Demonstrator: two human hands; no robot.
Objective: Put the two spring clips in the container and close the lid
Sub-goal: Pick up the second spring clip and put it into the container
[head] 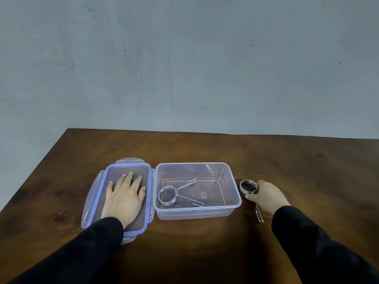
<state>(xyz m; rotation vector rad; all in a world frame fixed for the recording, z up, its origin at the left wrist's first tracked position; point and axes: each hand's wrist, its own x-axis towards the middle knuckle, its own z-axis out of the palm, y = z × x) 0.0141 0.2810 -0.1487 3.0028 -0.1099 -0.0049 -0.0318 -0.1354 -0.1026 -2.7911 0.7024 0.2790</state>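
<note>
A clear plastic container [235,203] stands open on the wooden table. One metal spring clip [168,195] lies on its floor, coil to the left. The lid [114,168], clear with a blue seal and four flaps, lies upside down just left of the container. My left hand [125,198] rests flat on the lid, fingers spread. Right of the container, my right hand [266,196] is closed around the second spring clip [248,186]; its coil sticks out by my fingers and one handle shows below my palm.
The dark wooden table [205,148] ends at a far edge against a grey wall and at a left edge running diagonally. My black sleeves enter from the bottom corners.
</note>
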